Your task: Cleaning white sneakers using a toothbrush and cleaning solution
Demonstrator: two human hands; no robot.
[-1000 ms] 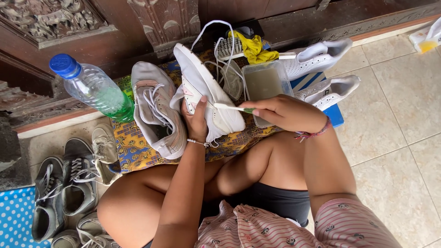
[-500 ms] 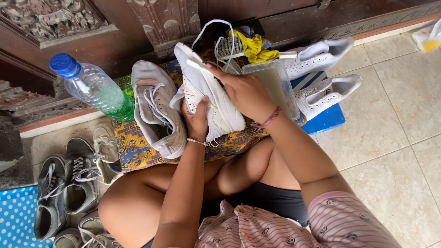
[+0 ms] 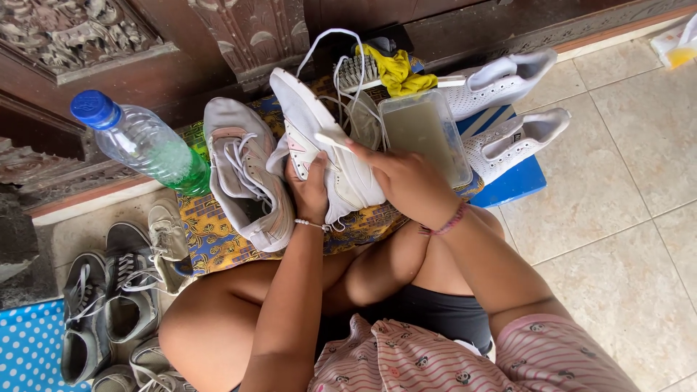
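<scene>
Nearby: water bottle point(image 3: 145, 145), grey shoe point(image 3: 243, 174) flank held sneaker point(image 3: 323, 145).

White sneaker point(image 3: 319, 138) in both hands

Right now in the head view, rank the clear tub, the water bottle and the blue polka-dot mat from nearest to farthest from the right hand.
1. Clear tub: just beyond the right hand, almost touching.
2. Water bottle: far left, past the grey shoe.
3. Blue polka-dot mat: bottom left corner, beside the dark sneakers.
</scene>
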